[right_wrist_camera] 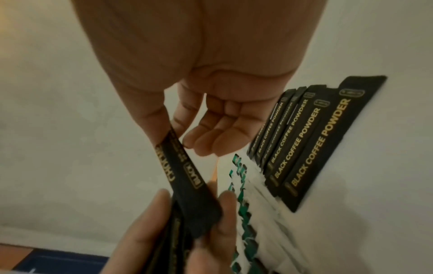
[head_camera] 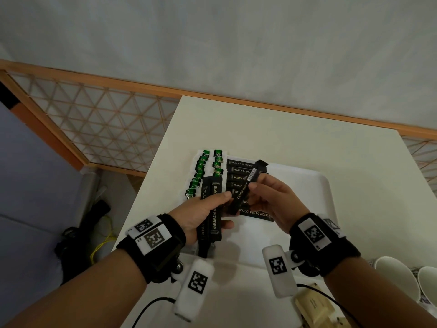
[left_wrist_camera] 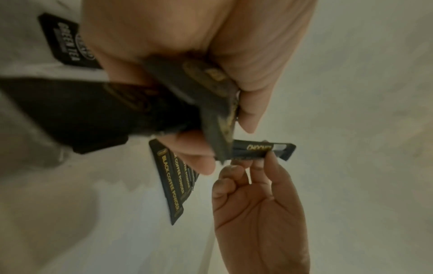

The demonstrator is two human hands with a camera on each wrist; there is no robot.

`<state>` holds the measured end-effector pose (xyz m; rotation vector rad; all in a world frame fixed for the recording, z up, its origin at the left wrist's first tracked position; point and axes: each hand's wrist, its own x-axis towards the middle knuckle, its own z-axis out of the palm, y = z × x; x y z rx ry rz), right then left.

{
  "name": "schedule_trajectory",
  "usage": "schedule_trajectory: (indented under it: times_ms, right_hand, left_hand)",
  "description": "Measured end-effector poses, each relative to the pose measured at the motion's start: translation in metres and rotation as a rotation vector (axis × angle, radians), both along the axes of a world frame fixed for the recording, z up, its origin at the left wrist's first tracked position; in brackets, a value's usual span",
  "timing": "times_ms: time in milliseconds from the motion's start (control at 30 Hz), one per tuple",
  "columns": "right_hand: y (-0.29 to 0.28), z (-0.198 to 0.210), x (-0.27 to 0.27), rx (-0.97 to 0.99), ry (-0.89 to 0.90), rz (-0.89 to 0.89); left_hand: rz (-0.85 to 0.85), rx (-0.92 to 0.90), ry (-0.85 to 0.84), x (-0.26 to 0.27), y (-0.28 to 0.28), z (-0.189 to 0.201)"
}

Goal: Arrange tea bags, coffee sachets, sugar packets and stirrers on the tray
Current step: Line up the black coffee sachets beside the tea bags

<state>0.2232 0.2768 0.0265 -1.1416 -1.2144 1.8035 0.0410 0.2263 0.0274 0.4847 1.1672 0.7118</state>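
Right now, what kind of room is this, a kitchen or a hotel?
Probably a hotel-style drinks corner: a white tray holding rows of black coffee powder sachets and green tea bags, with paper cups beside it.

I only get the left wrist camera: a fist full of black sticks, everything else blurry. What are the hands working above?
Observer: The head view shows a white tray below both hands, with a row of black coffee sachets laid flat on it.
Visitor: Only coffee?
Observer: No, green tea bags lie in two columns just left of that row.
Visitor: Anything off to the side?
Observer: White paper cups stand at the near right.
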Motion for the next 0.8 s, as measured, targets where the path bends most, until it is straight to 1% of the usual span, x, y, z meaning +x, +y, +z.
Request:
schedule_trajectory:
  times_ms: [133, 233, 267, 367, 500, 600, 733, 800]
  right_hand:
    - [-0.006, -0.001, 0.003, -0.044, 0.087, -0.009]
    - [-0.008, 0.000, 0.005, -0.035, 0.057, 0.030]
    - [-0.008, 0.000, 0.005, -0.026, 0.031, 0.037]
    - [-0.008, -0.001, 0.009, -0.008, -0.039, 0.010]
    - [-0.007, -0.003, 0.020, -0.078, 0.001, -0.122]
    - [-0.006, -0.003, 0.025, -0.118, 0.001, -0.184]
    - [-0.008, -0.005, 0.027, -0.062, -0.098, -0.166]
    - [-0.008, -0.005, 0.029, -0.058, -0.117, -0.177]
  left_hand:
    - [-0.009, -0.011, 0.009, -0.001, 0.002, -0.002]
    - [-0.015, -0.006, 0.009, -0.001, 0.002, -0.001]
    - [0.006, 0.004, 0.015, -0.001, 0.003, -0.001]
    - [0.143, 0.049, 0.045, -0.002, 0.005, -0.002]
    - [0.271, 0.101, 0.091, -0.005, 0.007, -0.005]
    - [0.309, 0.122, 0.143, -0.007, 0.007, -0.007]
    - [0.314, 0.122, 0.153, -0.005, 0.007, -0.009]
    - [0.319, 0.125, 0.149, -0.003, 0.006, -0.008]
